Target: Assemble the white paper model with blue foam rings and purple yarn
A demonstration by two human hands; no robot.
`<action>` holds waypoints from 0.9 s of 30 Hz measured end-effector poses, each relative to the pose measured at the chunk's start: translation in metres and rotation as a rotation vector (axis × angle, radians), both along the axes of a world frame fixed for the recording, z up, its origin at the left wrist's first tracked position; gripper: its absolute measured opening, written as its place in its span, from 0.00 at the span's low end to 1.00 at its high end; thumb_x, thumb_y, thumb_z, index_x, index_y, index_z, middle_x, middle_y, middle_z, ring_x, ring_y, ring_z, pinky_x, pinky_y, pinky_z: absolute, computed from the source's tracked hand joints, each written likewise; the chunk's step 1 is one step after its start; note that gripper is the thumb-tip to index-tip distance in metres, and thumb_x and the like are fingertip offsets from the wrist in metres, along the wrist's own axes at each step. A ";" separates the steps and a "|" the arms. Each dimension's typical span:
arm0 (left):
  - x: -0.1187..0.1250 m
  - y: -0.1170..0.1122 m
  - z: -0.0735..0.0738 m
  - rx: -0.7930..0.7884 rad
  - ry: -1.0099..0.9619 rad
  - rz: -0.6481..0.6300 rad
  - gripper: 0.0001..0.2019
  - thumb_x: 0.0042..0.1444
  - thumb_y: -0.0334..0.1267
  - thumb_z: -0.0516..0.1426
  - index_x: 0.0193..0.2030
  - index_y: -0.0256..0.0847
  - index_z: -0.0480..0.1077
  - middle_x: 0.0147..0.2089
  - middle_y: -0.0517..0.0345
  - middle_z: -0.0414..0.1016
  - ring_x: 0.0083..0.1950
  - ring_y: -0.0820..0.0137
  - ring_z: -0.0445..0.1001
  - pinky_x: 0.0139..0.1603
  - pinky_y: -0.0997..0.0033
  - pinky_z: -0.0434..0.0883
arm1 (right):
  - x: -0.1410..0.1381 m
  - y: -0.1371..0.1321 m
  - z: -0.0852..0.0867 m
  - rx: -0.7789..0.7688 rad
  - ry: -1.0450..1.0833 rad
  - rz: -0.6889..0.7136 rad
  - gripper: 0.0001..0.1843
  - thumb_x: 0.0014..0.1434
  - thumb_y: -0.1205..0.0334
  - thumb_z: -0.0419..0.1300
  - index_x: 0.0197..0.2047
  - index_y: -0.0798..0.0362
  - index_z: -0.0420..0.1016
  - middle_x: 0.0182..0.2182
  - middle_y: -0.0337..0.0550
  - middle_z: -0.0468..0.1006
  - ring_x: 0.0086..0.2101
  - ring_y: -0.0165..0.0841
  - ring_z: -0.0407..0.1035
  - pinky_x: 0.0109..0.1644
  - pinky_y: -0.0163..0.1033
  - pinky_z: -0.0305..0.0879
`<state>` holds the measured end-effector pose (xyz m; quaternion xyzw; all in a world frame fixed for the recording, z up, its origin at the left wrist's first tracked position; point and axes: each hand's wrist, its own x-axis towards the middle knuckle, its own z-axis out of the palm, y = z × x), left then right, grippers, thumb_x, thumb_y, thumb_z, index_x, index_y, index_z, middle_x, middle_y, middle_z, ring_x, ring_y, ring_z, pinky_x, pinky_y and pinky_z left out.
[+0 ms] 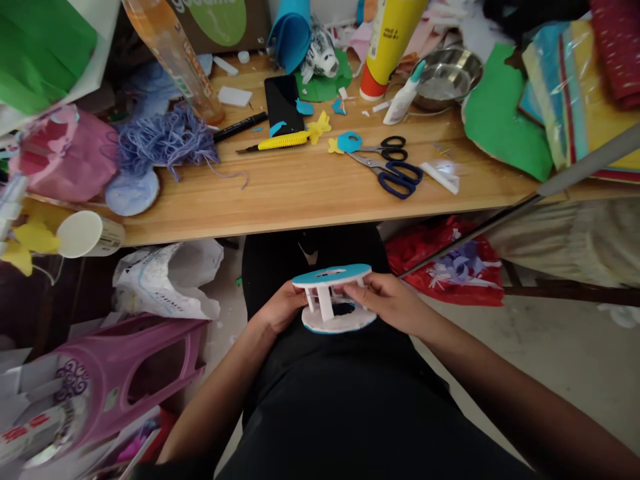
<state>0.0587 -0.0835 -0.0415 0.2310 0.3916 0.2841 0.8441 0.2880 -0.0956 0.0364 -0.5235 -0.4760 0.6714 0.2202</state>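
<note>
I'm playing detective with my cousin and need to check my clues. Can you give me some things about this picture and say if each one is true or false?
1. The left hand and the right hand hold the blue-topped round piece. True.
2. The round piece has a bright red top. False: its top is blue.
3. The scissors with dark blue handles lie on the wooden table. True.
4. The right hand is gripping the yellow cutter. False: the yellow cutter lies on the table, near the black phone.
5. In the picture, the orange bottle is to the left of the phone. True.
</note>
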 end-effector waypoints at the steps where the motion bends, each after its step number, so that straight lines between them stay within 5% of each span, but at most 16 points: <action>1: -0.001 0.000 0.001 -0.011 -0.010 0.015 0.23 0.36 0.46 0.76 0.36 0.33 0.80 0.36 0.49 0.82 0.34 0.67 0.77 0.39 0.71 0.71 | 0.002 0.002 -0.002 0.022 -0.065 -0.031 0.25 0.61 0.37 0.59 0.45 0.50 0.80 0.43 0.48 0.83 0.45 0.43 0.76 0.50 0.46 0.70; 5: -0.001 -0.002 0.006 -0.029 -0.007 0.059 0.20 0.38 0.45 0.75 0.33 0.33 0.78 0.30 0.54 0.79 0.29 0.73 0.73 0.33 0.75 0.67 | 0.013 0.009 -0.003 0.072 -0.184 -0.068 0.25 0.63 0.37 0.58 0.46 0.50 0.81 0.44 0.48 0.83 0.45 0.44 0.76 0.50 0.47 0.70; 12: 0.000 -0.004 0.010 -0.064 0.021 0.114 0.17 0.35 0.38 0.75 0.28 0.34 0.75 0.22 0.61 0.72 0.21 0.78 0.65 0.24 0.78 0.60 | 0.028 0.001 0.009 0.122 0.016 0.094 0.18 0.65 0.47 0.61 0.52 0.46 0.78 0.50 0.43 0.81 0.51 0.38 0.75 0.57 0.44 0.70; 21: 0.003 -0.004 0.022 -0.057 0.079 0.126 0.13 0.39 0.36 0.72 0.28 0.35 0.74 0.22 0.63 0.66 0.22 0.80 0.60 0.22 0.78 0.55 | 0.024 -0.013 -0.001 0.644 -0.124 0.119 0.07 0.65 0.64 0.62 0.47 0.46 0.75 0.43 0.40 0.81 0.44 0.31 0.76 0.50 0.37 0.71; 27: 0.006 -0.005 0.034 -0.045 0.135 0.123 0.13 0.38 0.37 0.71 0.28 0.35 0.74 0.21 0.64 0.66 0.21 0.80 0.60 0.23 0.78 0.55 | 0.031 -0.007 0.005 0.762 -0.113 0.213 0.11 0.64 0.68 0.63 0.48 0.47 0.72 0.42 0.40 0.78 0.41 0.29 0.74 0.46 0.34 0.70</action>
